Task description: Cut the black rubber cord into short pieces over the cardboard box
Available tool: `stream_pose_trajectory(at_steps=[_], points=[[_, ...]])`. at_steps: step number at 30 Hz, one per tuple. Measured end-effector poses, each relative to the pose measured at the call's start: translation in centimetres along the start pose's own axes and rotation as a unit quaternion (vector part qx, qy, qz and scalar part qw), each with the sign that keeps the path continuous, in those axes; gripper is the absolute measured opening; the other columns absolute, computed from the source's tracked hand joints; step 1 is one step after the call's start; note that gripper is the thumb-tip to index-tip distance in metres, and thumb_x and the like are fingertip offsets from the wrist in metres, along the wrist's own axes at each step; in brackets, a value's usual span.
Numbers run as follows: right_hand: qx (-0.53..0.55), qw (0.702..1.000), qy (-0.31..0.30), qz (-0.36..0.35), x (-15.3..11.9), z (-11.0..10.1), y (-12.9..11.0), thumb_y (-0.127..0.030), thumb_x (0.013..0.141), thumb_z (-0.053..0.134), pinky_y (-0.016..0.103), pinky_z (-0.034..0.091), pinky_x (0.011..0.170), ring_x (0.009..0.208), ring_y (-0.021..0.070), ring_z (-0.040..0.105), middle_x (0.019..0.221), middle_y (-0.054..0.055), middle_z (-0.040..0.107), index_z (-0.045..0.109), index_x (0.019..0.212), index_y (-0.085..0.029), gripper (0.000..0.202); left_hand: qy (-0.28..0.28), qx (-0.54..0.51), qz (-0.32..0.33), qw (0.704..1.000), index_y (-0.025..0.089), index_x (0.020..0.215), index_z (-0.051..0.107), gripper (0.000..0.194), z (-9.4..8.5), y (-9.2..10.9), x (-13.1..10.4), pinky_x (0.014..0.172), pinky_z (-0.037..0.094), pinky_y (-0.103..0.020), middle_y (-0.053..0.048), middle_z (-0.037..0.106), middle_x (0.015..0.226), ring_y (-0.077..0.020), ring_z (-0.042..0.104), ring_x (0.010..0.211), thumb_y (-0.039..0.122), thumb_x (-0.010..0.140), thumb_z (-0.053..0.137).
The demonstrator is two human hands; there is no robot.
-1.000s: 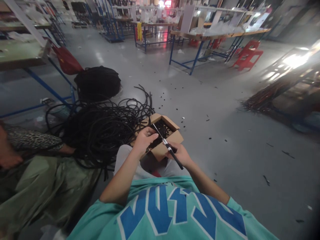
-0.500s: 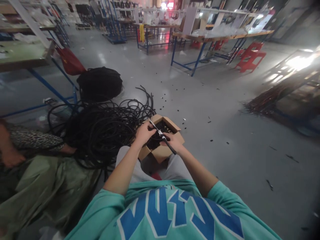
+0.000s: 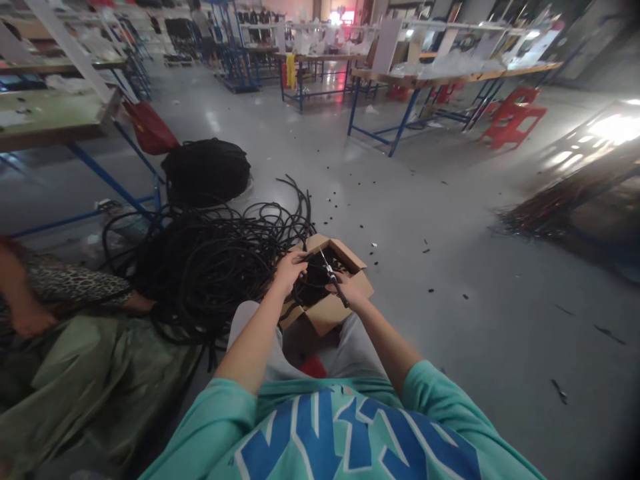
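My right hand (image 3: 349, 289) is closed on a tool (image 3: 332, 273) with black handles and a thin metallic front, which points up and left over the box. To its left, my left hand (image 3: 290, 272) pinches something thin and dark, too small to make out clearly. Both hands are above an open cardboard box (image 3: 327, 315) between my knees. Dark pieces lie inside the box. A large tangle of black tubing or cord (image 3: 200, 260) spreads on the floor left of the box, close to my left hand.
At the left, a person's arm (image 3: 25, 307) and leg are beside an olive cloth (image 3: 100, 373). A black bundle (image 3: 207, 170) sits behind the tangle. Blue-legged tables (image 3: 410, 81), red stools (image 3: 515, 120) and a stack of dark strands (image 3: 550, 200) stand farther off. Small scraps dot the floor.
My left hand and the tool's front end have moved apart; the tool now points more upright. The whole view has shifted slightly, with the surroundings lower and to the right.
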State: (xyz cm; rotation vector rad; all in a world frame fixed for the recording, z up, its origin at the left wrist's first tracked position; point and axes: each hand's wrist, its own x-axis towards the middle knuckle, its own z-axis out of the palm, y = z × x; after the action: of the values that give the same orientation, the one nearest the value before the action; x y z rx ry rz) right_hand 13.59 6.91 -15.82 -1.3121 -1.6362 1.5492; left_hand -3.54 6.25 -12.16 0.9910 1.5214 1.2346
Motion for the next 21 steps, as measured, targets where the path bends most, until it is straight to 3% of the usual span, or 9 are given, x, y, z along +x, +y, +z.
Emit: stream_pose_trajectory(at_steps=[4,8,11,15,21], points=[[0.056,0.998,-0.028,0.005,-1.8,0.1,0.3,-0.036,0.065,0.058,0.022,0.035,0.049,0.052,0.0103,0.044,0.058,-0.005,0.047,0.050,0.111,-0.014,0.051,-0.024,-0.093,-0.031,0.995,0.014,0.091,0.054,0.038,-0.5,0.4,-2.2,0.041,0.035,-0.021,0.000,0.060,0.066,-0.0070,0.048,0.041,0.028,0.057,0.067],[0.078,0.995,-0.067,-0.007,-4.9,0.0,-0.1,-0.040,0.060,0.065,0.024,0.040,0.059,0.066,0.0128,0.050,0.070,-0.001,0.053,0.054,0.108,-0.017,0.055,-0.020,-0.153,-0.053,0.987,0.014,0.077,0.050,0.039,-0.7,0.7,-4.2,0.041,0.034,-0.018,0.001,0.059,0.062,-0.0051,0.047,0.043,0.031,0.050,0.072],[0.077,0.993,-0.090,-0.006,-7.3,-0.2,-0.6,-0.037,0.059,0.068,0.026,0.043,0.064,0.071,0.0149,0.053,0.072,0.000,0.057,0.057,0.105,-0.020,0.050,-0.027,-0.186,-0.051,0.981,0.013,0.077,0.052,0.035,-0.4,1.2,-5.5,0.043,0.035,-0.018,0.000,0.061,0.065,-0.0049,0.048,0.046,0.027,0.051,0.071],[0.071,0.993,-0.097,0.001,-9.6,-0.2,-1.2,-0.035,0.061,0.067,0.028,0.045,0.063,0.068,0.0153,0.053,0.075,0.000,0.058,0.056,0.109,-0.022,0.051,-0.035,-0.146,-0.033,0.988,0.013,0.074,0.052,0.028,0.4,1.9,-7.2,0.044,0.035,-0.019,0.002,0.058,0.057,-0.0057,0.048,0.045,0.025,0.055,0.068],[-0.001,0.998,-0.068,-0.020,-10.9,-0.2,-2.0,-0.031,0.063,0.066,0.030,0.046,0.068,0.071,0.0155,0.054,0.082,0.001,0.058,0.050,0.118,-0.022,0.058,-0.056,-0.066,-0.005,0.996,0.016,0.069,0.050,0.022,1.5,2.3,-9.3,0.043,0.031,-0.019,0.006,0.051,0.052,-0.0055,0.044,0.042,0.026,0.058,0.066]])
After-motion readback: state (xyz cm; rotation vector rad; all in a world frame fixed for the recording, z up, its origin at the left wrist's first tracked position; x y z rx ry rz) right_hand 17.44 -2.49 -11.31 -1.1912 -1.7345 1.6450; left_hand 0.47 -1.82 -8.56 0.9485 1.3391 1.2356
